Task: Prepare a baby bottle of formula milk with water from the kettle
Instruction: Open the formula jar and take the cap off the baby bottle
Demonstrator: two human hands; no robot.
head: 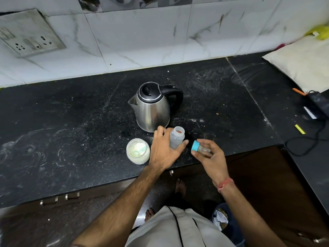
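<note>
A clear baby bottle (176,138) stands open-mouthed on the black counter (71,131), just in front of a steel kettle (152,107) with a black lid and handle. My left hand (164,151) grips the bottle from the left side. My right hand (209,154) holds the bottle's blue-ringed cap with its clear cover (199,147), lifted just right of the bottle. An open jar of pale formula powder (138,153) with a scoop inside sits left of my left hand.
A wall socket (26,34) is at upper left. A white sack (300,63) lies at the back right. A black device with a cable (318,106) and a small yellow item (300,129) sit on the right counter. Drawer handles (60,198) run below the counter edge.
</note>
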